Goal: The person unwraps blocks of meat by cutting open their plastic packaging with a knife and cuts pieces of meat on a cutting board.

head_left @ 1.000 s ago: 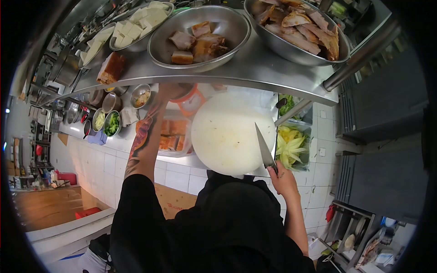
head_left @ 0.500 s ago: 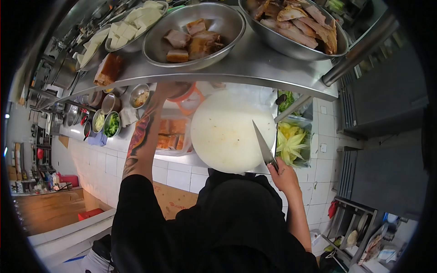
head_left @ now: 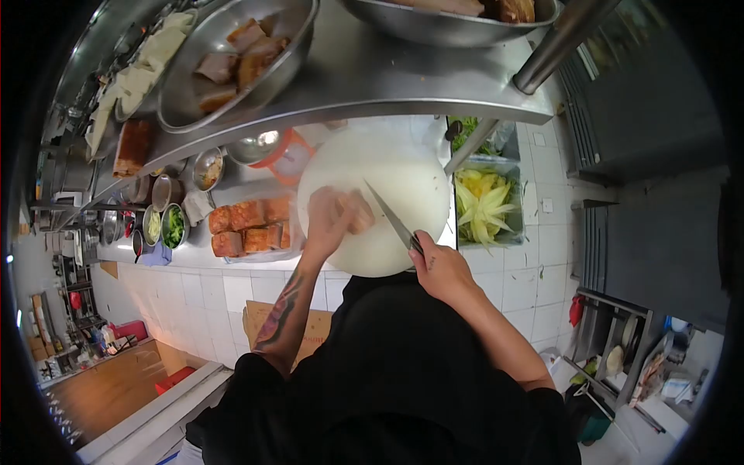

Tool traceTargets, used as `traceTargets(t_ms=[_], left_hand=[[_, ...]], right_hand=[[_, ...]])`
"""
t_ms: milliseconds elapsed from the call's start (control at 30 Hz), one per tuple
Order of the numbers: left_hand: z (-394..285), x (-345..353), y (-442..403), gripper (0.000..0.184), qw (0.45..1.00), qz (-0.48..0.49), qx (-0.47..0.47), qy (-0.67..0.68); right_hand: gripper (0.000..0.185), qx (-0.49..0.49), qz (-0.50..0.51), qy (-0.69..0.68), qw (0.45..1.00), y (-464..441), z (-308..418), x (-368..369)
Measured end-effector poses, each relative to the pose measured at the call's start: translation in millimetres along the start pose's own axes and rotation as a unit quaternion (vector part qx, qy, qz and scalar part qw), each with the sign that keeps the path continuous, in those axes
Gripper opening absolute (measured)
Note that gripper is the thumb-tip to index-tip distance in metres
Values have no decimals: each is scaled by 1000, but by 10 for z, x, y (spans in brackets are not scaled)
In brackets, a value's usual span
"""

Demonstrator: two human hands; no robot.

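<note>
On the round white cutting board (head_left: 395, 163), my left hand (head_left: 327, 223) is closed around a piece of roast pork (head_left: 357, 213); both are smeared by motion. My right hand (head_left: 443, 271) grips the handle of a kitchen knife (head_left: 391, 218). Its pointed blade slants up and left over the board, its tip close to the right side of the meat. Left of the board, several browned pork blocks (head_left: 246, 225) lie in a clear plastic tray or bag.
An orange scale (head_left: 292, 155) with a steel bowl (head_left: 254, 147) stands behind the pork blocks. A steel shelf (head_left: 372, 89) crosses above, bearing bowls of meat. Pale green leaves (head_left: 484, 203) fill a container at the right. Small bowls of chopped greens (head_left: 175, 225) stand far left.
My left hand has come back from under the shelf by the scale onto the board, now with pork in it. The knife has shifted left over the board. The view has turned.
</note>
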State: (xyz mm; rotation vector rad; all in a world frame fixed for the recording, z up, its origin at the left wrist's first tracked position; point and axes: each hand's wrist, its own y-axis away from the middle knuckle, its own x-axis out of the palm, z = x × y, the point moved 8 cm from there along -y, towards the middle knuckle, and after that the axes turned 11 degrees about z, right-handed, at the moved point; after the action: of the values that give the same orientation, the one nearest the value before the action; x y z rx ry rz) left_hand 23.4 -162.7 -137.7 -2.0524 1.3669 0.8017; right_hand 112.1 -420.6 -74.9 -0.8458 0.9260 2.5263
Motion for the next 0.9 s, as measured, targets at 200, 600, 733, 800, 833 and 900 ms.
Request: traceTargets(t_ms=[200,600,733,800,833,900], left_hand=[[132,213,122,61,979,-47,-96,175],[65,-272,-53,53,952,46,-167,252],[-187,-167,20,52,992,46,-22,116],[14,21,124,53,982,2,-43,183],[118,47,172,54,965,-42,-65,249],[244,168,159,55,947,-6,-88,308]], right_hand=[[25,-44,-24,7,999,126,274,-243],[33,1,-39,-10,999,181,-103,-80],[36,12,-21,-25,999,153,-85,-105],[36,12,-16,-13,1000,132,-76,-111],[36,11,-10,-2,1000,123,-72,-105],[35,10,-11,5,1000,107,-85,-102]])
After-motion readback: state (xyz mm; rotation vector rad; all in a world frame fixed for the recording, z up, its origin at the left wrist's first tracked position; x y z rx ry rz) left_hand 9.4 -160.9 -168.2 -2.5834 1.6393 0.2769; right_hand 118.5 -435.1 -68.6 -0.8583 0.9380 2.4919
